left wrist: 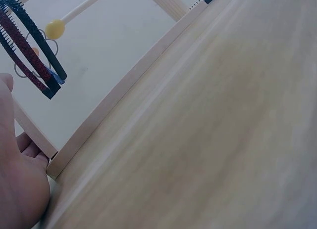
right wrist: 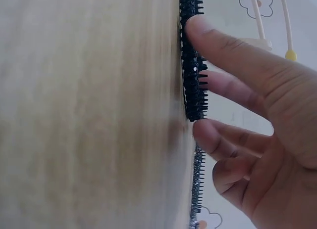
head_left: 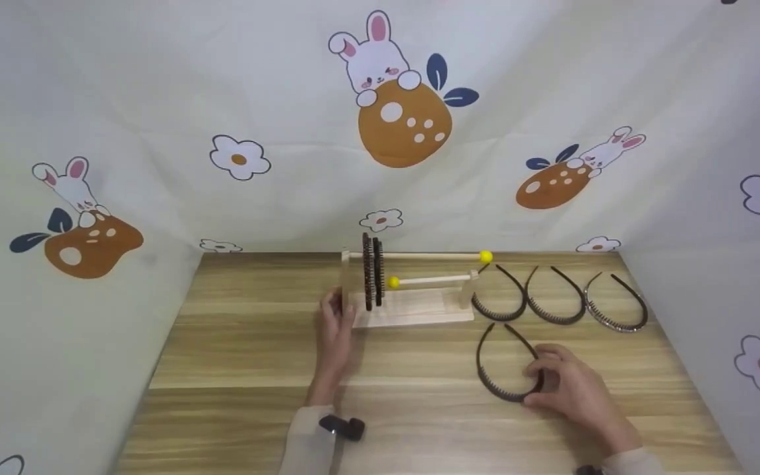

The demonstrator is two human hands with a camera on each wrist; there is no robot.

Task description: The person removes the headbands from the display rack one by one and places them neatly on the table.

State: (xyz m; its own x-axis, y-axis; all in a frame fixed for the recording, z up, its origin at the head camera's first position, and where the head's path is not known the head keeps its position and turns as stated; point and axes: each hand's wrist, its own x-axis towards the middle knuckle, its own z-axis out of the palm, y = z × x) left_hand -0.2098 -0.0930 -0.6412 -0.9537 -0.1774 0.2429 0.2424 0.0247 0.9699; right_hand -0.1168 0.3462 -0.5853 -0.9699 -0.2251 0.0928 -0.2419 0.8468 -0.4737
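A wooden rack (head_left: 413,309) with two rods tipped by yellow balls stands at the table's back. Several dark toothed headbands (head_left: 373,274) hang on its upper rod, near the left upright. My left hand (head_left: 335,336) holds that upright low down, its fingers partly hidden behind the wood; the left wrist view shows the palm (left wrist: 22,189) beside the rack's corner. On the table in front of the rack's right end lies a black headband (head_left: 485,379). My right hand (head_left: 571,389) pinches its right side, the thumb against the toothed band (right wrist: 190,56) in the right wrist view.
Three more headbands lie in a row right of the rack: one beside its end (head_left: 502,318), a middle one (head_left: 561,320) and a glittery one (head_left: 617,326). A cloth with rabbit prints (head_left: 287,198) hangs behind and at both sides of the wooden table (head_left: 235,369).
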